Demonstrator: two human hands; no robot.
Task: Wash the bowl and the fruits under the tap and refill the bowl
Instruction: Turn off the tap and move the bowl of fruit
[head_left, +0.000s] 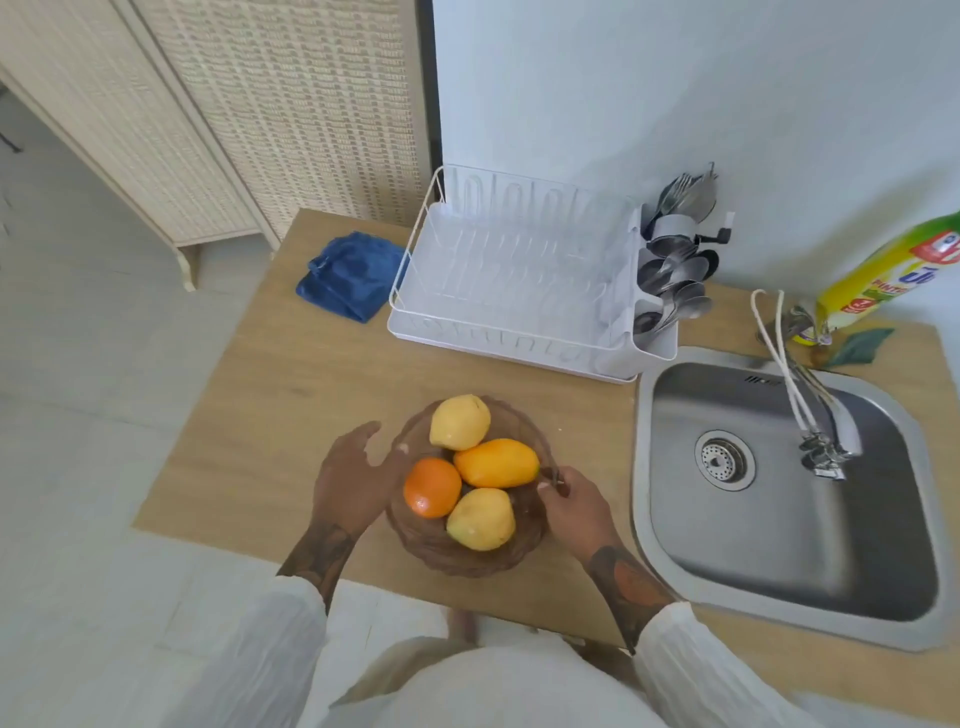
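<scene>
On the counter (270, 395) I see the bowl (470, 551) holding four fruits (496, 462); my right hand (576, 512) pinches its rim at 3 o'clock, my left hand (350, 478) spread open at 9.

Soft, even daylight fills the scene, bright and slightly washed out, with no hard shadows. The pale wall (727, 104) beyond the hands looks almost overexposed. To the right of the right hand (574, 512), the stainless steel sink basin (779, 519) carries a broad dull sheen, darker toward its near corner. Faint shadow sits under the left hand (353, 483) on the light wooden counter (291, 389). Wide-angle distortion bends the counter edges and leans the green and yellow bottle (883, 275) at far right. The white sleeves (701, 675) nearest the camera are blurred, and detail is soft overall.
</scene>
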